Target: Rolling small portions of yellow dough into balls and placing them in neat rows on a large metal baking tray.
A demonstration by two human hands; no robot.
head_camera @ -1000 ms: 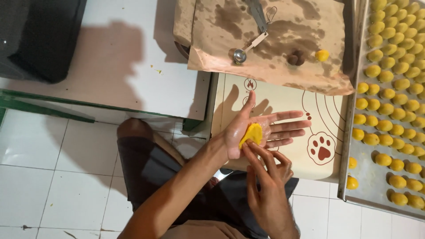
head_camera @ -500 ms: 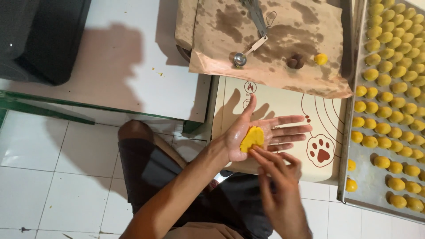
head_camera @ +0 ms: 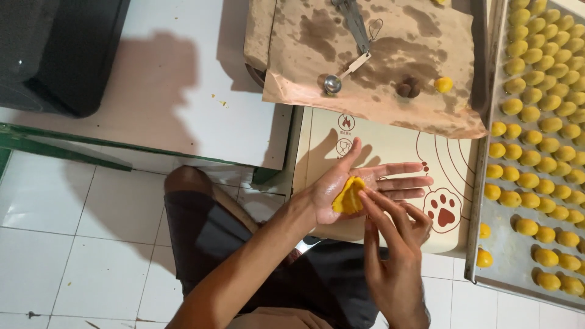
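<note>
My left hand [head_camera: 359,183] lies palm up above a cream silicone baking mat [head_camera: 390,143], fingers stretched to the right. A flattened piece of yellow dough [head_camera: 348,195] rests in its palm, its edges folded upward. My right hand [head_camera: 393,244] comes in from below, and its fingertips pinch the right edge of the dough. Whether anything lies inside the dough cannot be seen.
A metal baking tray [head_camera: 487,244] at the right holds several rows of yellow dough balls. Greasy brown paper [head_camera: 372,61] at the top carries a small metal scoop [head_camera: 333,83], a dark brown lump [head_camera: 408,87] and one yellow ball [head_camera: 443,84]. A black box [head_camera: 61,55] sits top left.
The dough has gone from lying flat in my left palm to being folded up at its edges, while my right fingers moved up onto it.
</note>
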